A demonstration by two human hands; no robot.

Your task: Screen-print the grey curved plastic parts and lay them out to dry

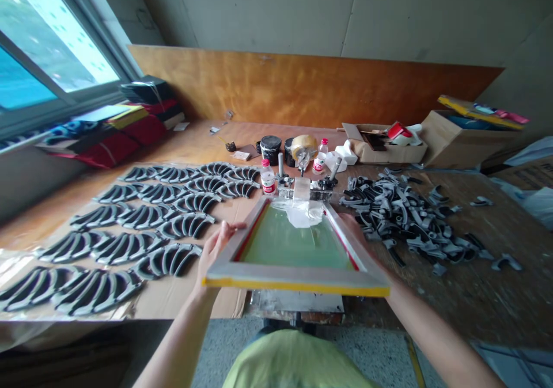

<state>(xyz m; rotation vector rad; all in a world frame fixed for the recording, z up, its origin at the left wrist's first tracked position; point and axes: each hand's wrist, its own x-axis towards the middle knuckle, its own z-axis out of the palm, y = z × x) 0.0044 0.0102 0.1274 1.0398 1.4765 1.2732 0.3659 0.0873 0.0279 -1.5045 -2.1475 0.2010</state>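
Observation:
A screen printing frame [298, 275] with grey rails, a yellow front edge and green mesh is raised above a small base board [298, 301]. My left hand [218, 244] grips its left rail, fingers curled at the outer side. Against the right rail is my right hand [355, 227], closed on the frame, though the rail hides most of its fingers. A whitish patch of ink [305, 214] lies at the far end of the mesh. Behind it a metal hinge clamp [322, 189] holds the frame's far end.
Rows of curved grey slatted parts [125, 250] lie on cardboard at left. Loose grey and black pieces [406, 215] are heaped at right. Red-capped bottles [268, 178], black tubs [271, 148] and a tape roll [304, 145] stand behind the clamp. Cardboard boxes [462, 146] sit at back right.

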